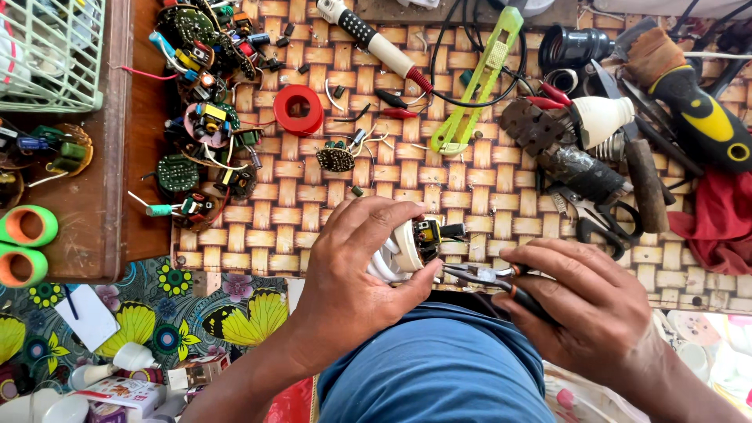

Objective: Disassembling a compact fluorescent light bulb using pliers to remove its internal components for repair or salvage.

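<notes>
- The left hand [364,258] is curled around an opened compact fluorescent lamp [407,249], thumb and fingers closed on its white base, at the near edge of the woven mat [470,196].
- The lamp's white glass tubes [381,266] point back toward the person; its small circuit board [429,232] faces out over the mat.
- The right hand [583,301] is closed on the dark handles of needle-nose pliers [478,274], whose tip reaches the lamp base just below the board.
- Judged by look, the lamp is light, with thin, fragile tubes; the stiff plastic base is the safer place to grip, as the left hand does.
- The board's fine leads would bend easily under the pliers.
- Farther along the mat lie a red tape roll [298,110], a green utility knife [479,82], black scissors [599,219] and, toward the left edge, loose circuit boards [205,125].
</notes>
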